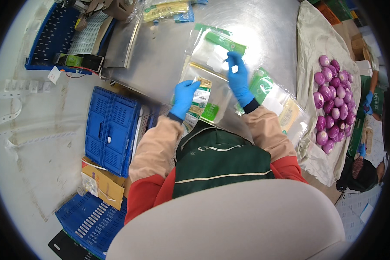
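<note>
My left hand (185, 96), in a blue glove, is closed with its fingertips on a strip of printed labels (202, 92) in gold, white and green. Under the strip lies a clear plastic bag (224, 97) with a bright green label (210, 112) on it. My right hand (239, 78), also blue-gloved, is raised over the bags with bent fingers, pinching a small white piece (235, 69). Beyond it rest clear bags with green printed tops (225, 42). More clear bags with green printing (261, 84) are on the table to the right of that hand.
The steel table (160, 56) carries yellow-and-blue packets (167, 12) at its far side. Peeled purple onions (333, 104) sit on a pale cloth (305, 78) at right. Blue crates (110, 125) and a cardboard box (106, 188) stand left. Another person's gloved hand (368, 102) appears far right.
</note>
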Motion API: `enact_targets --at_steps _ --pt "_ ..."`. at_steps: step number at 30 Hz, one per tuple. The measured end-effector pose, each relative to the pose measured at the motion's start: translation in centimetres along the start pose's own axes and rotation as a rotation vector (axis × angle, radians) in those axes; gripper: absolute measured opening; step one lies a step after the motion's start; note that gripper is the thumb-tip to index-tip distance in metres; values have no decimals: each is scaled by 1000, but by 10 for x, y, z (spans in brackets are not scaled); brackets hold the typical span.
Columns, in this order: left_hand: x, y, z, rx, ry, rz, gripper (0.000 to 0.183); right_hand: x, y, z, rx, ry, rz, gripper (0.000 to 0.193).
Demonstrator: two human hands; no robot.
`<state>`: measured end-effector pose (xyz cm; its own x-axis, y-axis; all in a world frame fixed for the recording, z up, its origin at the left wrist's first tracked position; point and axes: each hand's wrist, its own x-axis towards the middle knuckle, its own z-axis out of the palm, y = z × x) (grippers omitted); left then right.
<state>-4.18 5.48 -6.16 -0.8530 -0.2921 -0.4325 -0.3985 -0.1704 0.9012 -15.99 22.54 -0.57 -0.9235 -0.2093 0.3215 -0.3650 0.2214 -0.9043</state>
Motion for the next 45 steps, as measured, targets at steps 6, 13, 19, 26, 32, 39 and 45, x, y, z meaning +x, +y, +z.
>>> enact_targets --at_steps 6,13,19,26,32,39,45 --pt "0 -9 -3 -7 -41 11 16 -56 26 19 -33 -291 141 24" --pt "-44 28 -18 -104 -143 -106 25 -60 32 4 339 -118 329 17" --pt "-29 24 -3 -182 -147 -108 28 -59 26 -6 274 -112 335 21" --pt "-33 26 7 152 -202 276 43 -76 25 4 306 -480 580 18" --pt "-3 -22 -11 74 -26 112 22 -72 4 1 320 -427 520 22" --pt "-19 -24 -30 -319 -416 -108 33 -83 20 10 245 -428 511 25" --pt "-3 -48 -29 67 -97 -101 24 -76 21 2 109 -57 343 26"
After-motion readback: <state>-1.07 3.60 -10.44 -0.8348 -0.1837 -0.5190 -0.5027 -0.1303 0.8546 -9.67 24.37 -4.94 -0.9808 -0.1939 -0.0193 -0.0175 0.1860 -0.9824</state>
